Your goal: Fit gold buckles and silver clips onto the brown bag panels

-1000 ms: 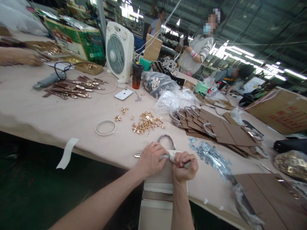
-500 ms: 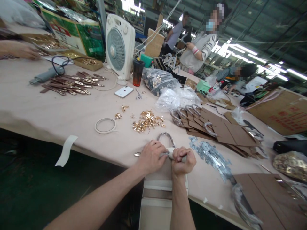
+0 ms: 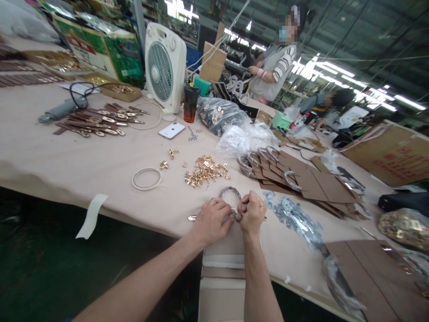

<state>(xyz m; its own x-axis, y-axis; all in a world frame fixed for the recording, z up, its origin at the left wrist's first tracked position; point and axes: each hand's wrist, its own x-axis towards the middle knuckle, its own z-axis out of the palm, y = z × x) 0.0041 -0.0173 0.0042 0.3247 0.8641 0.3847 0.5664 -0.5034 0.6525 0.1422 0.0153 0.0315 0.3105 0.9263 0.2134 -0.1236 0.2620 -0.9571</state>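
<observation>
A beige-and-brown bag piece (image 3: 223,272) lies at the table's front edge and hangs down over it. Its plastic-wrapped loop handle (image 3: 230,192) points away from me. My left hand (image 3: 214,221) lies over the top of this piece, fingers curled and pressing on it. A metal end (image 3: 192,218) pokes out left of that hand. My right hand (image 3: 252,212) is a fist around a slim tool with a pale handle, mostly hidden by the fingers. The tool meets the bag piece beside my left fingertips; its working tip cannot be made out.
Gold fittings (image 3: 207,171) lie heaped beyond my hands, a white tape ring (image 3: 146,179) to their left. Grey metal plates (image 3: 296,219) and stacked brown bag panels (image 3: 315,179) are on the right. Farther back stand a fan (image 3: 166,67), a phone (image 3: 172,130) and a tumbler (image 3: 191,103).
My right fist has turned more upright and shifted slightly left and up around the tool. My left hand stays in place. A co-worker's hand at the far left has left view.
</observation>
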